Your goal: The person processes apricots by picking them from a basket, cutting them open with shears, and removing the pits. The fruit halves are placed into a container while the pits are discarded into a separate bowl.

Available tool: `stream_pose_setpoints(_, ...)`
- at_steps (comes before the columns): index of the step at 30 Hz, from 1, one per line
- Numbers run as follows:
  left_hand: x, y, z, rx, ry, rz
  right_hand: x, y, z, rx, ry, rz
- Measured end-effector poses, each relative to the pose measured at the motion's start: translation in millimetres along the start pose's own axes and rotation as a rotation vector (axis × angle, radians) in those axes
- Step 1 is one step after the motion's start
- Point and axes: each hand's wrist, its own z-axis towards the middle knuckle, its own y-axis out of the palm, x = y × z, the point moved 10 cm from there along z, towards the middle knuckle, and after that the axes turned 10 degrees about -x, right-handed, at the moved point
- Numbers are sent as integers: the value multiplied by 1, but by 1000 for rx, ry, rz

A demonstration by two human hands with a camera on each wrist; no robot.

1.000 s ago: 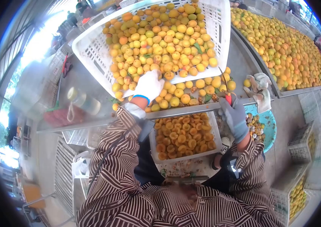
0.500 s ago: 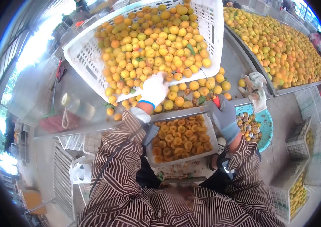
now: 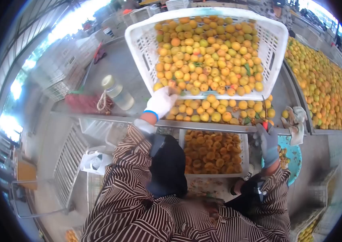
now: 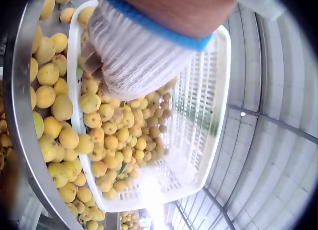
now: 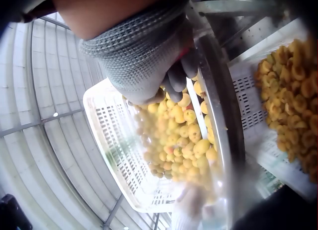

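My left hand (image 3: pixel 161 101), in a white knit glove with a blue cuff, reaches over the front left rim of a white plastic basket (image 3: pixel 274 64) heaped with yellow apricots (image 3: pixel 211 56). Its bent fingers are among the fruit there; whether they grip an apricot I cannot tell. At the table's front edge, my right hand (image 3: pixel 267 141), gloved in grey, grips a knife (image 3: pixel 265 124) by its red handle, the thin blade pointing up and away. More loose apricots (image 3: pixel 216 117) lie between basket and table edge. The right wrist view shows the grey glove (image 5: pixel 141 59) with curled fingers.
Below the table edge sits a tray of halved apricots (image 3: pixel 213 153). A turquoise basin (image 3: pixel 296 161) with scraps stands right of it. Pale gloves (image 3: pixel 297 123) hang over the table edge. On the left are a clear bottle (image 3: pixel 118 94) and a red mesh bag (image 3: pixel 84 103).
My left hand has shifted left along the basket's front rim to near its corner. The head view has turned left, so the table appears farther right. My right hand keeps the knife.
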Motion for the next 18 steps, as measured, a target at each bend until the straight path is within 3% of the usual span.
stream_pose_setpoints(2,-21,-23,-9,-29,-162,-23,-5,1,1,-3,-2,99)
stream_pose_setpoints(9,-68,-71,-1,86,-192,86,-53,21,15,-41,-106,143)
stream_pose_setpoints(13,-45,-66,5,49,-193,111,-10,18,37,-79,-85,211)
stream_pose_setpoints(18,-58,-60,26,143,-51,285,-10,11,33,-43,-85,77)
